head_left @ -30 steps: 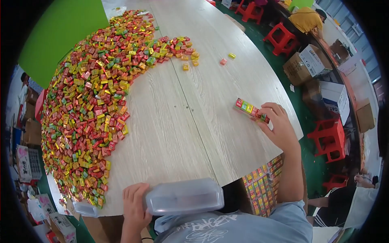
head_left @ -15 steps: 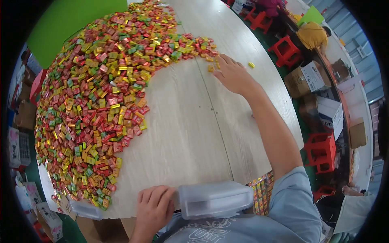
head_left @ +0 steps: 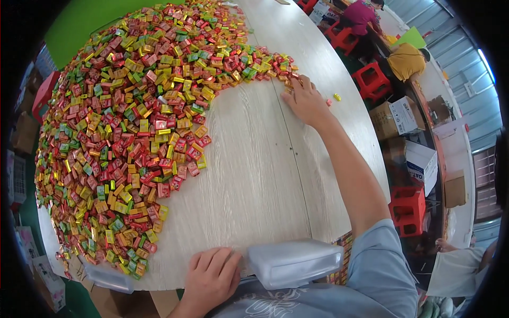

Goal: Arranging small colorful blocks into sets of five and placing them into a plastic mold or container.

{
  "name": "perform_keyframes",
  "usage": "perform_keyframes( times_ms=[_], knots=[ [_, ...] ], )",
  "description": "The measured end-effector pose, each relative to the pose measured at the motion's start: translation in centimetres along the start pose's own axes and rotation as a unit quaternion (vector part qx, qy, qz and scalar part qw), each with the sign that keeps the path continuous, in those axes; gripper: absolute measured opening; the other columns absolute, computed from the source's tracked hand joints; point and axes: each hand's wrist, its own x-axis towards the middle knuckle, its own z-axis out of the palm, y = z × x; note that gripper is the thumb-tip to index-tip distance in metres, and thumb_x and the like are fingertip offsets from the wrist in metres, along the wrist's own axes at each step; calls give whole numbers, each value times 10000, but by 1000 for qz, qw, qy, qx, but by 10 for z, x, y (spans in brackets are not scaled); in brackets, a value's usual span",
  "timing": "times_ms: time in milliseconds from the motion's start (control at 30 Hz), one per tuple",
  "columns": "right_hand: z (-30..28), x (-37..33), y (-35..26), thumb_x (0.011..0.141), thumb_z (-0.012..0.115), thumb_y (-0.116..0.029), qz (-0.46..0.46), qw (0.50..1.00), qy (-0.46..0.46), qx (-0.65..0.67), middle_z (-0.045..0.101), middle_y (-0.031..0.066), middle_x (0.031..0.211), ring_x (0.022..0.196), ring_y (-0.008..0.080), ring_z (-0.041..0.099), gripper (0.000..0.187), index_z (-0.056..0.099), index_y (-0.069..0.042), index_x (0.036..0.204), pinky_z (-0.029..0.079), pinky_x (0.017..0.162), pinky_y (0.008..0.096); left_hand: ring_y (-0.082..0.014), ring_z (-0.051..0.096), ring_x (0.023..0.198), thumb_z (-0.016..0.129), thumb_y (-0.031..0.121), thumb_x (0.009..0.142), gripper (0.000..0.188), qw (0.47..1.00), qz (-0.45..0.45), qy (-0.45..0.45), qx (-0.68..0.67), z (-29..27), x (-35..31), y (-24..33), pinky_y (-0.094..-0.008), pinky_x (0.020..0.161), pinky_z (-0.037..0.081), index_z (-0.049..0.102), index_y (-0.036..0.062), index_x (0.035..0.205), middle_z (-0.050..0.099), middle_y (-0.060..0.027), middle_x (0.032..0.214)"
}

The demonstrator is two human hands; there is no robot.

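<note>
A big heap of small wrapped candies (head_left: 122, 132), in red, yellow, orange and green foil, covers the left and far part of the pale wooden table (head_left: 244, 175). At the heap's right tip, my right hand (head_left: 306, 102) lies palm down with fingers stretched out, its fingertips against a few orange and yellow candies. A yellow candy (head_left: 337, 97) and a pink candy (head_left: 328, 102) lie loose to its right. My left hand (head_left: 213, 273) rests on the table's near edge, fingers loosely bent, with nothing visible in it. Beside it is a clear plastic box (head_left: 294, 261), against my shirt.
Another clear plastic container (head_left: 110, 279) sits at the near left edge, above an open cardboard box (head_left: 119, 302). A green panel (head_left: 85, 29) stands behind the heap. Beyond the table's right side are red stools (head_left: 407, 209), cartons (head_left: 395, 116) and other people at a bench.
My right hand has moved slightly, and the loose orange and yellow candies by its fingers are now closer to the heap. A pink candy now shows beside it. The view has shifted a little.
</note>
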Motion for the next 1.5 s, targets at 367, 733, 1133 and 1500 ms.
perform_keyframes(
  times_ms=[367, 733, 1133, 1500],
  knots=[
    [4, 16, 2, 1073, 445, -550, -5, 999, -15, -30, 323, 267, 1618, 1461, 454, 396, 807, 318, 49, 1600, 376, 1205, 474, -229, 617, 1150, 739, 174, 810, 372, 1000, 6, 2, 17, 0, 0, -1, -394, 958, 472, 690, 92, 1170, 640, -56, 1195],
    [-11, -11, -10, 1076, 480, -485, 6, 997, -73, -10, 352, 280, 1584, 1463, 466, 381, 767, 318, 71, 1579, 384, 1195, 488, -236, 623, 1149, 722, 168, 822, 341, 1000, 13, 10, 17, 1, -1, -2, -398, 958, 478, 684, 80, 1149, 644, -62, 1188],
    [-30, -123, -52, 1040, 586, -318, -57, 995, -73, 40, 375, 276, 1551, 1430, 450, 415, 701, 336, 96, 1547, 421, 1167, 470, -238, 636, 1110, 724, 144, 824, 310, 997, 59, 45, 1, 2, -4, -2, -384, 909, 493, 673, 52, 1115, 646, -71, 1108],
    [-42, -102, -82, 1025, 595, -231, -283, 953, 28, 105, 558, 210, 1410, 1329, 381, 538, 447, 536, -58, 1433, 446, 1123, 450, -275, 634, 1086, 718, 110, 853, 292, 997, 55, 54, -32, 3, -5, -3, -419, 924, 491, 676, 59, 1138, 658, -78, 1110]
  ],
)
